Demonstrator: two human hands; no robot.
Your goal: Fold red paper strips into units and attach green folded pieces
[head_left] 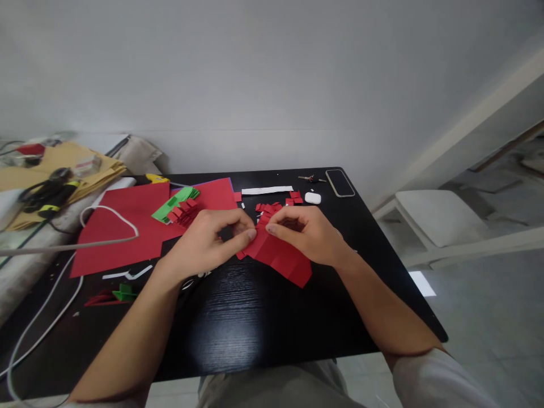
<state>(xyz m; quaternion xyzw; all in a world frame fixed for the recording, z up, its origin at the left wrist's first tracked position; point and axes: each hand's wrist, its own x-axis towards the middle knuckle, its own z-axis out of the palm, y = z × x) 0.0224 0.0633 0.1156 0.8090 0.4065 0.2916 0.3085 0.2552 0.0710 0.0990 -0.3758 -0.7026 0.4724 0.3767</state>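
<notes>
Left hand [219, 235] and right hand [306, 231] pinch a folded red paper [283, 258] at a black table [238, 323] (a phone [340, 183] lies beyond).

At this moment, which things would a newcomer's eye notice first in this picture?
Probably the red folded paper, held between the left hand and the right hand above the black table. Next, perhaps, the large red sheets on the table's left side, with bright green paper lying on them. The phone near the far right corner also stands out.
</notes>
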